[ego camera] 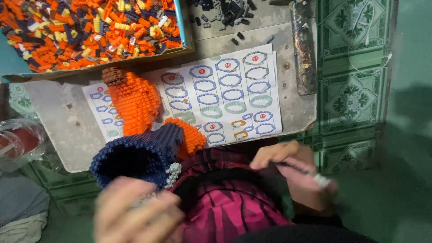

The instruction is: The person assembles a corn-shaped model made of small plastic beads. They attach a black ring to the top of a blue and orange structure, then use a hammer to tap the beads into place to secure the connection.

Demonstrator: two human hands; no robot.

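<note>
A hollow dark blue brick-built piece [137, 157] rests against my lap, joined to an orange brick-built body [137, 105] with a small brown top. My left hand [137, 213], blurred, is closed at the blue piece's lower rim, where a few white bricks [172, 174] show. My right hand [292, 175] is shut on a thin dark tool with a pale tip [321, 181], held to the right of the model. A printed instruction sheet [225, 94] with ring diagrams lies under the model.
A box [185, 27] full of several orange, yellow and dark loose bricks stands at the top left. Dark loose bricks [225, 13] lie at the top. A grey board [63, 121] carries the sheet. A long dark bar [303, 49] lies at its right. Green patterned floor [351, 94] surrounds it.
</note>
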